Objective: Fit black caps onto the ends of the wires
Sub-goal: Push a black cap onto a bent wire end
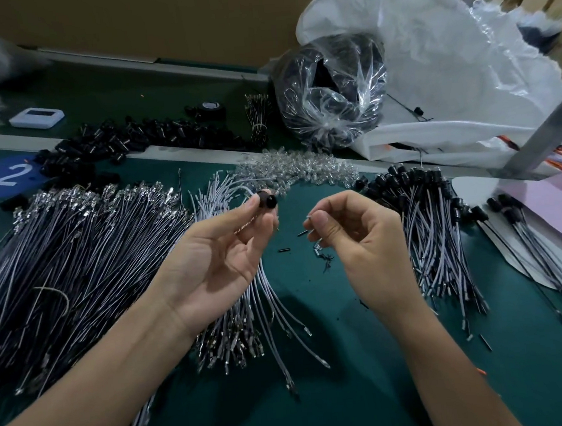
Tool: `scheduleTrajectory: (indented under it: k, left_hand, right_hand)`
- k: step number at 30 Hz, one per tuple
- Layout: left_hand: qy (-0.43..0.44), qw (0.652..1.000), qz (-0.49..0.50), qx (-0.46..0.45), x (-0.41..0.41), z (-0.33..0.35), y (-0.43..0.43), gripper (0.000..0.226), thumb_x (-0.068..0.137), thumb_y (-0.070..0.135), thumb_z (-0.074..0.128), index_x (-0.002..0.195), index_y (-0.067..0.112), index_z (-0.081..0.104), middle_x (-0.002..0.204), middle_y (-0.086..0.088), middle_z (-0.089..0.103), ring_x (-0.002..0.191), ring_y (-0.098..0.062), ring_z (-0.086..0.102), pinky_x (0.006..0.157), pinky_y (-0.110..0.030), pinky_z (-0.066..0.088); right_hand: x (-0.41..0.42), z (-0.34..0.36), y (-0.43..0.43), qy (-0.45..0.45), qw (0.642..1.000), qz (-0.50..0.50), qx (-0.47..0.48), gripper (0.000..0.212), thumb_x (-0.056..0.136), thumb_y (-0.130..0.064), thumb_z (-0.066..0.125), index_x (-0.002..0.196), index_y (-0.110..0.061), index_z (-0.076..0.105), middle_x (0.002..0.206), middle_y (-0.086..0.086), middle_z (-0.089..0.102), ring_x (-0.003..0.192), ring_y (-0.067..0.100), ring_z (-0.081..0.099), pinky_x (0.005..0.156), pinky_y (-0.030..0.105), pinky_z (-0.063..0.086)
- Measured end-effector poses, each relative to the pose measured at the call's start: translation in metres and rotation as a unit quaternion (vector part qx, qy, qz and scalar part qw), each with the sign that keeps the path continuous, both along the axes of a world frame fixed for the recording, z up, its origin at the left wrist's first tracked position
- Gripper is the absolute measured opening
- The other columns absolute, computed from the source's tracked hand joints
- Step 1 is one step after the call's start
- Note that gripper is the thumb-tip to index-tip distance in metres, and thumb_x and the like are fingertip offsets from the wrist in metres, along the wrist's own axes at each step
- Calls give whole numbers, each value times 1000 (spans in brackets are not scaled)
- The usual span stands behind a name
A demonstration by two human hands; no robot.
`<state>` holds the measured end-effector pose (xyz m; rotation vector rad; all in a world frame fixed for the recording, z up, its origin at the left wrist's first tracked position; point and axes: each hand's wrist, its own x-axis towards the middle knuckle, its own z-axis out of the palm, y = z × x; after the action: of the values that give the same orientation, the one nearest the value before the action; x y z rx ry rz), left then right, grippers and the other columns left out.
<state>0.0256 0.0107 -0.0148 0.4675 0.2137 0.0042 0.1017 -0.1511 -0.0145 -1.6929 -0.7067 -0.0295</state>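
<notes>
- Green matting (354,392) is covering the workbench, with brown cardboard (157,21) standing behind it.
- The left hand (218,251) is hovering palm-up above the mat, pinching one black cap (268,200) between thumb and forefinger. Its other fingers are lying loosely curled.
- The right hand (359,240) is hovering just beside it, apart from the cap. It is pinching a thin white wire end (309,216) between thumb and forefinger, with the other fingers curling toward the palm.
- A large pile of uncapped wires (75,262) is lying on the left of the mat, and a smaller white bundle (266,301) is lying beneath the left hand.
- Capped wires (425,221) are lying in a heap on the right, near a pink sheet (555,211).
- Loose caps (132,140) are lying along the rear left.
- Clear pieces (296,168) are lying heaped behind the hands.
- A clear bag (332,108) of dark parts is resting against a white sack (445,48).
</notes>
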Motion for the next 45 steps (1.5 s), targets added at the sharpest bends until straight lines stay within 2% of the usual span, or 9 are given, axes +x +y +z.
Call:
scheduleTrajectory:
  k: [7, 13, 22, 27, 31, 35, 41, 43, 45]
  left_hand:
    - [-40, 997, -13, -59, -2, 0, 0, 51, 47, -7, 91, 94, -5, 73, 91, -12, 66, 72, -14, 69, 64, -16, 57]
    - [-55, 996, -11, -71, -2, 0, 1, 44, 50, 2, 94, 88, -1, 71, 83, -8, 64, 63, -10, 66, 56, -15, 55]
    - [-55, 996, 65, 0, -2, 0, -1, 45, 48, 13, 95, 83, 4, 68, 73, -5, 61, 54, -9, 55, 50, -15, 49]
    - [-50, 991, 85, 86, -5, 5, -5, 12, 83, 21, 62, 84, 8, 61, 71, 0, 58, 54, -5, 50, 49, -11, 46]
    - [-17, 986, 93, 140, -6, 8, -10, 16, 75, 21, 64, 65, 12, 72, 66, 0, 59, 51, -6, 49, 46, -11, 44]
    - [4, 985, 79, 155, -4, 7, -14, 17, 72, 20, 65, 58, 13, 73, 64, -1, 60, 49, -6, 49, 45, -11, 43]
    - [-36, 989, 26, 140, -1, 2, -12, 18, 74, 20, 65, 69, 8, 76, 67, -2, 61, 51, -5, 52, 48, -11, 46]
    - [-64, 990, 10, 127, -1, 0, -11, 17, 69, 22, 76, 76, 6, 77, 70, -3, 63, 54, -6, 56, 50, -12, 48]
    - [-86, 989, -2, 121, -1, -1, -9, 30, 56, 20, 88, 80, 5, 77, 72, -3, 65, 56, -6, 59, 52, -13, 50]
  right_hand:
    - [1, -2, 0, 8, 1000, 3, 2, 13, 91, -8, 66, 82, -16, 67, 77, 4, 72, 72, 24, 67, 71, 38, 57]
    - [1, -3, 0, 8, 1000, 7, -1, 12, 91, -7, 66, 82, -15, 68, 76, 3, 71, 71, 22, 66, 69, 35, 56]
    - [2, -5, 0, 5, 1000, 9, -9, 14, 91, -7, 66, 81, -16, 67, 75, 3, 70, 70, 23, 65, 69, 39, 56]
    - [2, -5, 0, 7, 1000, 13, -9, 16, 91, -7, 66, 80, -18, 67, 74, 3, 70, 69, 18, 65, 68, 35, 56]
    - [0, -4, 0, -6, 1000, 12, 2, 14, 91, -9, 65, 81, -18, 67, 75, 3, 70, 69, 19, 66, 68, 37, 56]
    - [-3, -2, 1, -25, 1000, 8, 16, 8, 89, -16, 66, 82, -20, 67, 75, -1, 70, 68, 16, 65, 67, 34, 55]
    - [-2, -4, 3, -39, 999, 2, -17, 20, 86, -5, 71, 81, -24, 67, 71, -12, 67, 66, 6, 63, 66, 20, 49]
    - [0, -6, 3, -37, 999, -3, -39, 20, 85, -2, 72, 81, -22, 68, 69, -13, 66, 65, 2, 62, 65, 14, 47]
    - [1, -9, 3, -40, 997, -14, -68, 18, 84, -2, 72, 81, -19, 69, 69, -13, 66, 65, 0, 62, 64, 9, 44]
